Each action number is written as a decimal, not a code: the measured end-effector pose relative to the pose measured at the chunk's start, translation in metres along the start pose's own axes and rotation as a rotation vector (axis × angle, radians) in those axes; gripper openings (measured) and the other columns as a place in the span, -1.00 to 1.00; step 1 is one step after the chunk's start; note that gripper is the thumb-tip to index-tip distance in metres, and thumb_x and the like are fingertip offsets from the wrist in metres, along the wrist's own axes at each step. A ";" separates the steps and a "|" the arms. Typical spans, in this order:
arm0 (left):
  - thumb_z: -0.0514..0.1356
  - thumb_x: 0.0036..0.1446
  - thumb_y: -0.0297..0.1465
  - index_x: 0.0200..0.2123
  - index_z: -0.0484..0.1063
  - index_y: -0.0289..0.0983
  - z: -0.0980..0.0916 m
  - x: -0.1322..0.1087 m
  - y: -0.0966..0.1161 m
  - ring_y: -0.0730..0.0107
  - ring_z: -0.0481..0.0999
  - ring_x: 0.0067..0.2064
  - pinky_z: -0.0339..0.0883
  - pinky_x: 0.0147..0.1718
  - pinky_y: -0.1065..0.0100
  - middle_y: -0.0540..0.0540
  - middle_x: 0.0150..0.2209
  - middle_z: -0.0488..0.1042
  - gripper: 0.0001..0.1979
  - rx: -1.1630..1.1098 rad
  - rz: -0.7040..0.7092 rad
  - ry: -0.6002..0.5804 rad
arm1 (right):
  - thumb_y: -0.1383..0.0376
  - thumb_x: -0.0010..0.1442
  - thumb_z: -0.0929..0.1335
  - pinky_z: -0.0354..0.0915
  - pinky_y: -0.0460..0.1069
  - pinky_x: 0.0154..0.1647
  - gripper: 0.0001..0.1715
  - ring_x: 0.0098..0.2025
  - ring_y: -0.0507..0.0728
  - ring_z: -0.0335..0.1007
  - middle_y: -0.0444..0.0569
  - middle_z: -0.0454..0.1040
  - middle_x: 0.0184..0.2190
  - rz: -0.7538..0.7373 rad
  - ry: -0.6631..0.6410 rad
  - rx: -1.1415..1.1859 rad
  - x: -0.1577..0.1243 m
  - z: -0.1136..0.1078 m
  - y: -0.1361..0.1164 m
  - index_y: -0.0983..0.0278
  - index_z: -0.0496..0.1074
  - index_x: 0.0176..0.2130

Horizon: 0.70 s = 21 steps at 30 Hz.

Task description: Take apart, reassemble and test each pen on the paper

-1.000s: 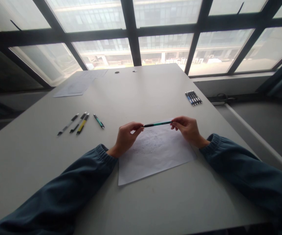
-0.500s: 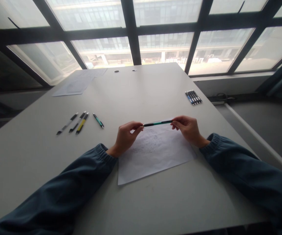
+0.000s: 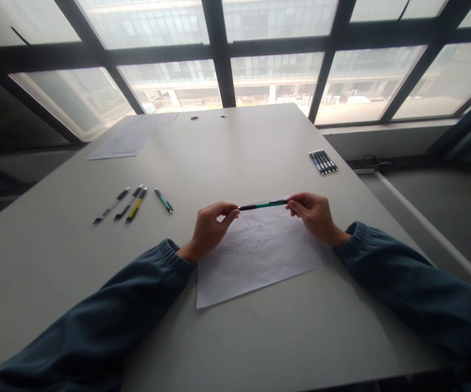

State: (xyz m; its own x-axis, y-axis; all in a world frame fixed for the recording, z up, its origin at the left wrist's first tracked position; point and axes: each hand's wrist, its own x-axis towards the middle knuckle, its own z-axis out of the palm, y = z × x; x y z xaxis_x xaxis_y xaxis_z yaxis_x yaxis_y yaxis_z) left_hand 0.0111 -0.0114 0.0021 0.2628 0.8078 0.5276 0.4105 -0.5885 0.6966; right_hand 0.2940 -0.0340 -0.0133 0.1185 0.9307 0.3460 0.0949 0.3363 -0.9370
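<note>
Between my two hands a green and black pen point(image 3: 264, 205) is held nearly level over a sheet of paper point(image 3: 255, 272). My left hand point(image 3: 214, 226) pinches its black end between thumb and forefinger. The other end sits in the pinch of my right hand point(image 3: 312, 214), with the clip near those fingers. Dark scribbles cover the upper left part of the paper, which lies flat and slightly turned on the white table point(image 3: 235, 348). To the left of my left hand lies a second green and black pen point(image 3: 163, 200).
Three more pens, one a yellow pen point(image 3: 136, 205), lie farther left. A row of several dark pens point(image 3: 323, 161) lies near the table's right edge. More paper sheets point(image 3: 116, 142) are at the far left corner, before the window frame point(image 3: 222, 71).
The pen between my hands has turned slightly about its length, so its clip shows more plainly. Both hands keep almost the same place.
</note>
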 end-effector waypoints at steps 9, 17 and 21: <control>0.30 0.23 -0.26 -0.29 0.59 -0.28 -0.001 0.001 0.001 0.42 0.59 -0.36 0.51 -0.26 0.40 -0.07 -0.39 0.62 -0.81 0.033 0.000 -0.002 | 0.11 0.16 0.50 0.34 -0.05 -0.50 -0.72 -0.53 0.02 0.39 -0.06 0.58 -0.47 -0.023 -0.008 -0.048 0.000 -0.001 0.000 0.28 0.56 -0.32; 0.29 0.25 -0.25 -0.31 0.59 -0.28 -0.001 0.000 0.000 0.42 0.58 -0.36 0.49 -0.28 0.41 -0.07 -0.40 0.62 -0.79 0.045 0.009 -0.008 | 0.12 0.17 0.49 0.31 -0.06 -0.52 -0.73 -0.54 0.02 0.36 -0.06 0.56 -0.50 -0.038 -0.007 -0.061 0.001 0.000 -0.002 0.29 0.55 -0.33; 0.28 0.25 -0.26 -0.32 0.58 -0.28 -0.001 0.001 0.001 0.43 0.57 -0.37 0.48 -0.29 0.42 -0.06 -0.41 0.61 -0.79 0.046 0.008 -0.012 | 0.12 0.18 0.49 0.30 -0.06 -0.52 -0.73 -0.54 0.01 0.36 -0.07 0.55 -0.50 -0.032 -0.006 -0.062 0.001 0.000 -0.001 0.29 0.55 -0.34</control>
State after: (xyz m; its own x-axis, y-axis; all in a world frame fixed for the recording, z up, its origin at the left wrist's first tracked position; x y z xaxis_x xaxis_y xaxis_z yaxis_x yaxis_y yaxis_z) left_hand 0.0107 -0.0116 0.0037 0.2763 0.8037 0.5270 0.4480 -0.5928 0.6692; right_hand 0.2942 -0.0339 -0.0118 0.1088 0.9205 0.3753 0.1592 0.3566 -0.9206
